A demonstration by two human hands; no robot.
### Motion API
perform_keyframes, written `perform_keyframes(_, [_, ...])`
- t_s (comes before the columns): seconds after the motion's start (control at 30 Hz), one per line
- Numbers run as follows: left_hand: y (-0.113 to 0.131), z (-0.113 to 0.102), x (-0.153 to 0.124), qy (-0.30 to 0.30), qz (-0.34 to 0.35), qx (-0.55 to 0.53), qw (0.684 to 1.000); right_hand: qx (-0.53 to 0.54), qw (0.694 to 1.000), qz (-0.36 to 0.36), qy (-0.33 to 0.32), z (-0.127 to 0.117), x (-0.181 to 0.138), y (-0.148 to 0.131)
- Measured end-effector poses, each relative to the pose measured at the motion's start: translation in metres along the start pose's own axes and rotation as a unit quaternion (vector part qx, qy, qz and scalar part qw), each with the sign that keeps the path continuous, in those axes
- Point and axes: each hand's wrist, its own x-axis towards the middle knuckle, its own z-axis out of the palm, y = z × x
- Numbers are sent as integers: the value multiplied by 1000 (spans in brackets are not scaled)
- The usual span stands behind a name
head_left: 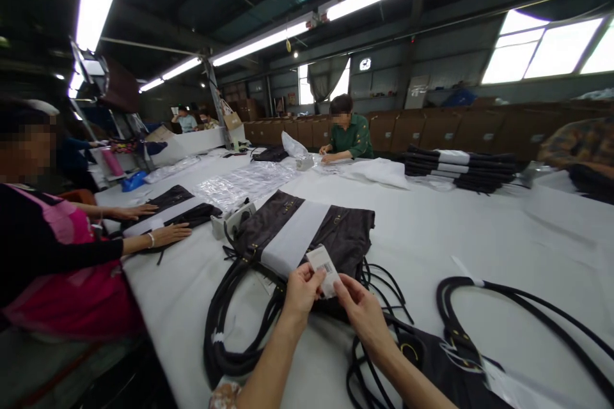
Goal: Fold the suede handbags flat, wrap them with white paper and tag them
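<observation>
Between my two hands is a small white label tag (322, 263) with a barcode printed on it. My left hand (302, 291) pinches its left edge, and my right hand (359, 305) grips its lower right side. Right behind the tag lies a dark bag (352, 223) with a white paper band (300, 230) around its middle. Black handles (213, 326) loop from that bag toward the left front. Thin black cords trail out on its right. Part of the bag's near edge is hidden by my hands.
A second dark bag (426, 351) with long handles lies at the right front. Left, a co-worker's hands (165, 234) press another banded bag (180, 197). A grey tape dispenser (233, 219), clear plastic bags (249, 182) and a stack of bags (460, 169) are on the white table (417, 236).
</observation>
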Motion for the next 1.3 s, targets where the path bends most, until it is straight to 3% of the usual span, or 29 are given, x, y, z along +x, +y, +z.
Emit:
perform_keyframes(0.1, [-1,-12,13,28,19,70,997,17,1000,11,-1,7,16,-2])
perform_keyframes(0.17, [0,-28,23,67,36,152,985,1,999,35,33,9,31,-2])
perform_keyframes(0.3, [0,-50,41,118,60,350,928,-41,993,79,75,15,69,7])
perform_keyframes(0.53, [-11,-37,57,56,60,566,821,-87,985,104,103,32,101,24])
perform_keyframes(0.73, [-14,-38,53,69,74,632,769,-136,983,100,65,47,97,23])
perform_keyframes(0.93, [-16,-41,52,80,89,649,752,-210,972,92,-54,74,104,22])
perform_keyframes(1.1, [-17,-45,50,65,114,644,754,-276,952,97,-94,85,120,18])
perform_keyframes(1.3, [-21,-76,56,67,138,612,776,-299,935,116,-148,86,127,22])
